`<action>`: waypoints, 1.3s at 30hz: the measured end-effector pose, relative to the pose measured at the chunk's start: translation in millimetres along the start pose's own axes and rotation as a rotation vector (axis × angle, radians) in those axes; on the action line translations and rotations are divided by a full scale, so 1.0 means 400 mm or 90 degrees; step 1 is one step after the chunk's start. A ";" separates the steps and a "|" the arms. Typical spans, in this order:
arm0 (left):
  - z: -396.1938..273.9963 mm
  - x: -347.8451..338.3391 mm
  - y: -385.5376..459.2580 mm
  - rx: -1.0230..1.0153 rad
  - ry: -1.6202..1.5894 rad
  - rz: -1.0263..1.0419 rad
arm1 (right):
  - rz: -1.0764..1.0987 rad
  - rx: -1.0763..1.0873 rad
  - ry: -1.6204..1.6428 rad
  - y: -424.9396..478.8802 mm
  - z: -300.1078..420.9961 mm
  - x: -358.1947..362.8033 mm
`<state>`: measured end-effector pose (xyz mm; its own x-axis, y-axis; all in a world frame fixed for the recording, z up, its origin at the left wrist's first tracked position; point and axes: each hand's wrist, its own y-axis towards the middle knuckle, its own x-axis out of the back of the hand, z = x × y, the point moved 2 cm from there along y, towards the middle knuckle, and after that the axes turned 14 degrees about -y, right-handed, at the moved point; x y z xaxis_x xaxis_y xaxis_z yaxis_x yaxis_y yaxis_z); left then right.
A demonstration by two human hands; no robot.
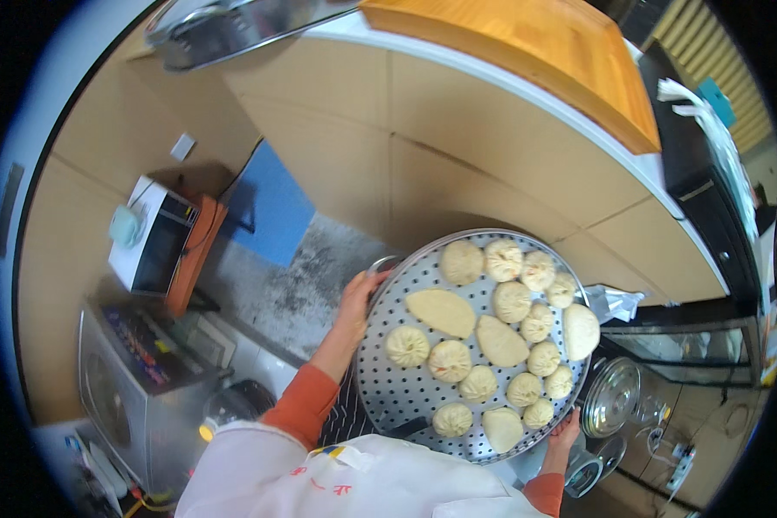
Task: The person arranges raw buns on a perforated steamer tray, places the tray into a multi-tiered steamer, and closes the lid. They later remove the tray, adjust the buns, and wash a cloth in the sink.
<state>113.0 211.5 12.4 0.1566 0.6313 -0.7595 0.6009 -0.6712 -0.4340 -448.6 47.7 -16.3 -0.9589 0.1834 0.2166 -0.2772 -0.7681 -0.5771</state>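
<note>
Between my two hands is a large round perforated metal steamer tray point(388, 382), close in front of my white apron. My left hand point(357, 299) grips its left rim, near a metal loop handle point(384, 263). On the lower right, my right hand point(563, 430) holds the rim, its fingers partly hidden under the tray. Several pleated buns point(450, 360) of different sizes lie on the tray, mostly towards its right side. Among them are smooth half-moon dough pieces point(441, 313), one point(581, 332) overlapping the right rim. A dark strip point(406, 427) lies at the tray's near edge.
A wooden board point(518, 58) lies on the white counter along the tan wall. At left, a microwave point(158, 236) sits on a wooden stand above the grey floor. A washing machine point(149, 388) is nearer me. Lidded pots point(612, 396) and a power strip point(681, 467) are at right.
</note>
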 end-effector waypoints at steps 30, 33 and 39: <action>-0.020 0.195 -0.111 -0.012 -0.111 -0.069 | 0.046 0.043 -0.250 0.097 0.122 -0.076; -0.060 0.169 -0.200 0.016 -0.171 -0.017 | 0.133 0.023 -0.252 0.090 0.145 -0.099; -0.118 0.214 -0.199 0.067 -0.043 0.060 | 0.188 0.040 -0.278 0.008 0.141 -0.135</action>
<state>115.5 337.3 4.7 0.1539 0.5386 -0.8284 0.5005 -0.7653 -0.4046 -394.3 0.6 14.7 -0.8772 -0.3092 0.3674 0.0183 -0.7860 -0.6179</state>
